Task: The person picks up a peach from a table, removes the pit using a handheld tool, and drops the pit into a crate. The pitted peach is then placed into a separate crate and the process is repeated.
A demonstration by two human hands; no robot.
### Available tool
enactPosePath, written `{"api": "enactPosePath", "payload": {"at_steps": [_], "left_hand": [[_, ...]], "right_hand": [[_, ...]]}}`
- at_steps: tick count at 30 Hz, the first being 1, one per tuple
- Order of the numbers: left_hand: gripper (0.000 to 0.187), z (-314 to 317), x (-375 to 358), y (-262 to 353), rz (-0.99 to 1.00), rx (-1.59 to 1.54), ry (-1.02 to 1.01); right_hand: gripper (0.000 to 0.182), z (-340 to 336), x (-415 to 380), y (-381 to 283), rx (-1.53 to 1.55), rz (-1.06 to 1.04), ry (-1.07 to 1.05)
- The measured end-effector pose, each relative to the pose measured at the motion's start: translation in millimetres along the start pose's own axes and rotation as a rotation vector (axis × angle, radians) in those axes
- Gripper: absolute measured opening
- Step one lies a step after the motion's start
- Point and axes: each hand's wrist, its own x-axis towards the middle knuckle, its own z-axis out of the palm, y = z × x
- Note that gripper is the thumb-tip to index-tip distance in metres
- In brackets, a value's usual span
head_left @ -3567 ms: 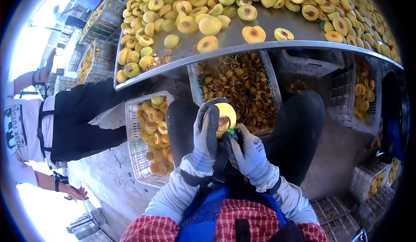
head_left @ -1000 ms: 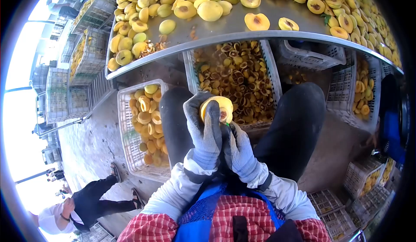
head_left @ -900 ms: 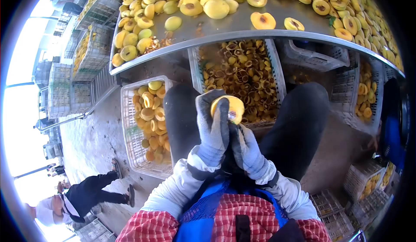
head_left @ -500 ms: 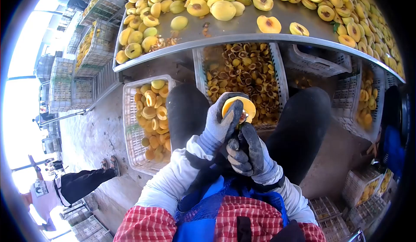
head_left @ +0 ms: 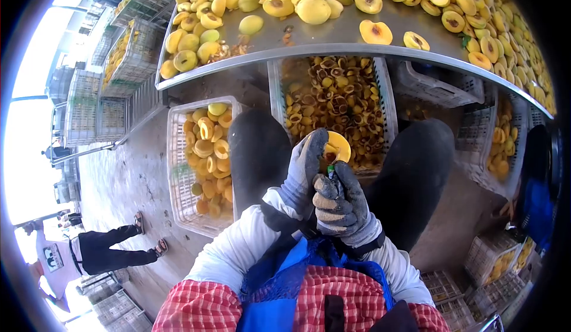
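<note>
My gloved left hand (head_left: 302, 171) is closed around a yellow peach half (head_left: 339, 146), with the hollowed cut side partly showing. Just below it, my gloved right hand (head_left: 345, 210) grips a small hand tool (head_left: 332, 171) with a green and dark handle. Its working end meets the lower edge of the fruit and is mostly hidden. Both hands are held between my knees. Beneath them stands a crate (head_left: 386, 103) of brown-centred peach scraps. To the left, a white crate (head_left: 178, 204) holds hollowed peach halves.
A metal table (head_left: 327, 35) ahead carries heaps of halved peaches, some with brown centres. Under its right side are a grey crate (head_left: 437, 85) and another crate (head_left: 473, 145) of fruit. Stacked crates (head_left: 83, 115) stand at far left, where a person (head_left: 104, 252) walks.
The peach half has turned in my left hand, and the tool's green part now shows. My right hand has rotated slightly. The person at left has stepped, feet now apart.
</note>
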Motion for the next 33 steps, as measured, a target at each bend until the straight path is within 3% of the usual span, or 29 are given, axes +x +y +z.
{"api": "enactPosePath", "payload": {"at_steps": [2,4,7,8,10,12,13,15,17,18,20,22,25,26,28,31,33], "left_hand": [[0.036,13.9,-7.9,19.2,-0.268,-0.663,0.098],[0.037,-17.8,-3.3,6.5,-0.170,-0.605,0.178],[0.038,-83.5,-7.8,32.0,0.349,0.031,0.509],[0.044,-132.6,0.4,27.7,0.570,0.176,0.529],[0.050,-176.7,-3.3,75.3,0.316,1.259,0.716],[0.055,-183.7,7.1,100.1,0.091,1.622,0.741],[0.055,-160.1,23.3,108.6,0.371,1.568,0.697],[0.051,-93.9,59.8,119.3,0.684,1.362,0.446],[0.046,-21.8,106.1,139.4,0.570,1.278,0.216],[0.051,7.0,133.8,147.2,0.665,1.446,0.188],[0.073,59.8,186.0,160.7,0.511,1.778,0.239],[0.086,70.3,246.6,147.9,0.334,1.986,0.188],[0.086,70.0,273.8,150.4,0.318,1.984,0.096],[0.075,70.5,264.9,156.5,0.325,1.851,0.087],[0.073,49.3,241.6,151.6,0.325,1.270,-0.091],[0.078,35.1,161.2,132.7,0.084,0.440,-0.282],[0.083,26.5,114.8,107.1,-0.007,0.145,-0.345]], "right_hand": [[0.052,2.2,-3.2,-4.5,-0.262,-0.085,0.111],[0.056,-3.4,-6.9,-13.8,-0.093,-0.092,0.134],[0.056,-7.7,-8.1,-18.5,-0.050,-0.104,0.170],[0.055,-5.6,-6.0,-19.4,-0.042,-0.099,0.212],[0.050,-1.0,-5.1,-19.4,-0.165,-0.092,0.287],[0.050,0.8,-0.1,-22.2,-0.276,-0.116,0.341],[0.051,-1.3,2.7,-24.1,-0.299,-0.117,0.420],[0.052,4.2,11.2,-25.7,-0.397,-0.117,0.572],[0.052,6.6,16.4,-30.4,-0.471,-0.111,0.712],[0.052,6.8,16.0,-33.1,-0.470,-0.125,0.697],[0.050,8.0,13.4,-38.0,-0.463,-0.153,0.670],[0.044,7.1,10.4,-44.2,-0.437,-0.239,0.649],[0.039,2.8,6.6,-52.9,-0.412,-0.363,0.613],[0.037,6.2,6.1,-55.8,-0.441,-0.403,0.602],[0.034,13.7,6.4,-61.1,-0.431,-0.519,0.614],[0.023,36.3,3.5,-67.9,-0.515,-0.555,0.635],[0.036,54.6,15.1,-63.1,-0.804,-0.616,0.639]]}}
